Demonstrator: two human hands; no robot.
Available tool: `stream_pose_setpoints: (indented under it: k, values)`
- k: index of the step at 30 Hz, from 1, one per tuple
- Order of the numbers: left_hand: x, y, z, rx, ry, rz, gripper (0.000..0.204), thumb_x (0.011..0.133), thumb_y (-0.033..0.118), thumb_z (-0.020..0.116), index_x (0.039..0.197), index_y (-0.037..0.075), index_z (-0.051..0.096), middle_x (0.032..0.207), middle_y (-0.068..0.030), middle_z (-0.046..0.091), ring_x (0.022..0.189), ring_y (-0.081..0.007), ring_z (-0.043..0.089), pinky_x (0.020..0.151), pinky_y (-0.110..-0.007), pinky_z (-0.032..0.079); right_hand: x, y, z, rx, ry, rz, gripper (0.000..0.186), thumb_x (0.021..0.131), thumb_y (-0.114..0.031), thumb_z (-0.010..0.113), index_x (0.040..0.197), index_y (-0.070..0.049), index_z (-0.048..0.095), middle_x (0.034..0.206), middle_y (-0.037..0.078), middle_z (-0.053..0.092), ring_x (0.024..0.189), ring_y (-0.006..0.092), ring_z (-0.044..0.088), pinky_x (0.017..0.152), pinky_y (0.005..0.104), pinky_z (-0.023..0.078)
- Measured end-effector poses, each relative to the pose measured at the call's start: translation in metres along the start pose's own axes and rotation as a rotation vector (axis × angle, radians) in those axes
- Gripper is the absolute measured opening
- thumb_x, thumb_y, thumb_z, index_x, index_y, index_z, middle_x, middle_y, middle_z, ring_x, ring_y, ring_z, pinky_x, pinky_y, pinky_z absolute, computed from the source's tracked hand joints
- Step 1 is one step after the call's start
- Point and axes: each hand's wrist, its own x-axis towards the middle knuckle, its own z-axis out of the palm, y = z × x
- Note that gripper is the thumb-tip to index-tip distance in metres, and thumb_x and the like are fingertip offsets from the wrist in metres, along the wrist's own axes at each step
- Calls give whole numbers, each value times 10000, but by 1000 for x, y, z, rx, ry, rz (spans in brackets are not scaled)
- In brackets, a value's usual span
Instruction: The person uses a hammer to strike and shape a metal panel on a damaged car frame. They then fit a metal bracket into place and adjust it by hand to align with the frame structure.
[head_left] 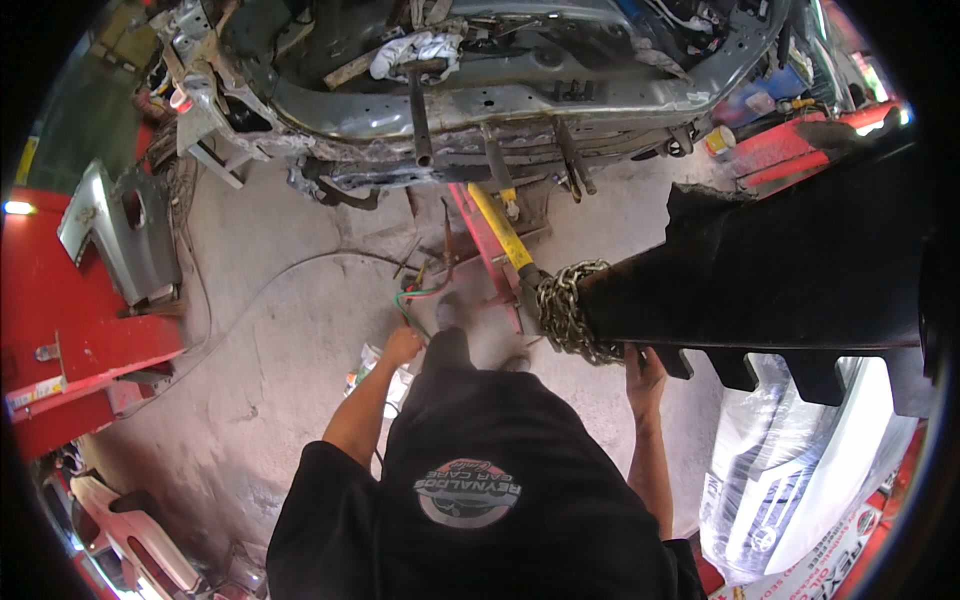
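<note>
My left hand (403, 345) is closed beside my left leg, near a green and red hose. Whatever it holds, if anything, I cannot make out. To the right, my right hand (645, 372) grips the lower edge of a large black steel post (780, 270) with square notches along one side. A heavy metal chain (568, 312) is wound round the post's near end, just left of that hand. From the chain a yellow bar (500, 230) runs up toward the stripped front of a grey car body (500, 105).
A grey body panel (125, 235) leans on a red platform (80, 370) at the left. Plastic-wrapped parts (765, 460) stand low on the right. A cable (290, 265) and the green and red hose (408, 298) lie on the concrete floor. A red beam (485, 250) extends below the car.
</note>
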Motion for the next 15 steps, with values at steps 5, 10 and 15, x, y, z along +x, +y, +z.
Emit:
stream_pose_setpoints:
  k: [5, 10, 15]
  values:
    - [-5, -7, 4, -42, 68, 61, 327, 880, 259, 584, 788, -13, 741, 670, -168, 695, 590, -274, 704, 610, -390, 579, 3, 0, 7, -125, 36, -92, 230, 982, -201, 642, 955, 19, 707, 836, 229, 710, 782, 350, 716, 704, 380, 544]
    - [7, -24, 21, -133, -6, 5, 330, 883, 254, 580, 852, -36, 733, 688, -153, 694, 590, -247, 704, 553, -379, 578, 3, 5, 11, -119, 35, -30, 197, 975, -189, 652, 997, -2, 709, 868, 221, 716, 803, 361, 719, 706, 392, 547]
    - [29, -18, 21, -230, -20, -115, 117, 717, 168, 663, 760, 69, 708, 766, -176, 680, 780, -384, 682, 722, -505, 539, -1, 23, 19, -76, 83, -63, 161, 968, -161, 659, 1030, -21, 709, 882, 206, 719, 813, 353, 719, 719, 382, 546]
